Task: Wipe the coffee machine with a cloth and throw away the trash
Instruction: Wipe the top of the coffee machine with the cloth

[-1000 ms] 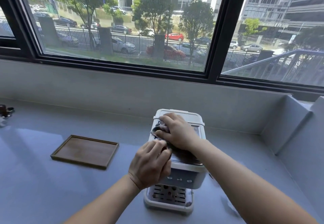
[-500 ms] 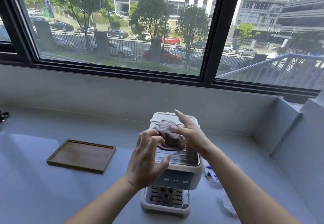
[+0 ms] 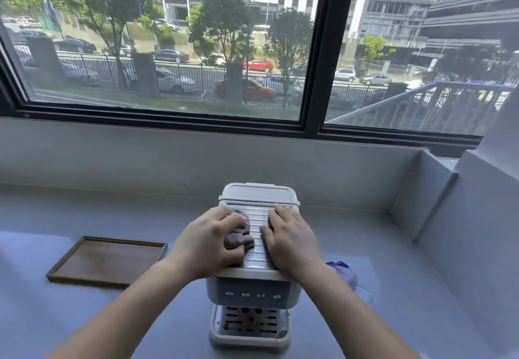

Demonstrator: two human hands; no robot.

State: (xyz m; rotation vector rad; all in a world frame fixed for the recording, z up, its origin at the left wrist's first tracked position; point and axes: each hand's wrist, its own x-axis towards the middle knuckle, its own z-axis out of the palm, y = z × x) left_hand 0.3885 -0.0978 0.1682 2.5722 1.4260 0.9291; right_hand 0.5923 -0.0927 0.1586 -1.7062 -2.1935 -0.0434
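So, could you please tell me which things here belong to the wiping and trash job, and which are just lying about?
Belongs to the job:
- coffee machine
- cloth, under the left hand
- right hand, resting on the machine top
- crumpled plastic wrapper, likely the trash

Lying about:
- wooden tray

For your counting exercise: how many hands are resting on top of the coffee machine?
2: the left hand presses a cloth on the coffee machine top's left side; the right hand lies flat on its right side.
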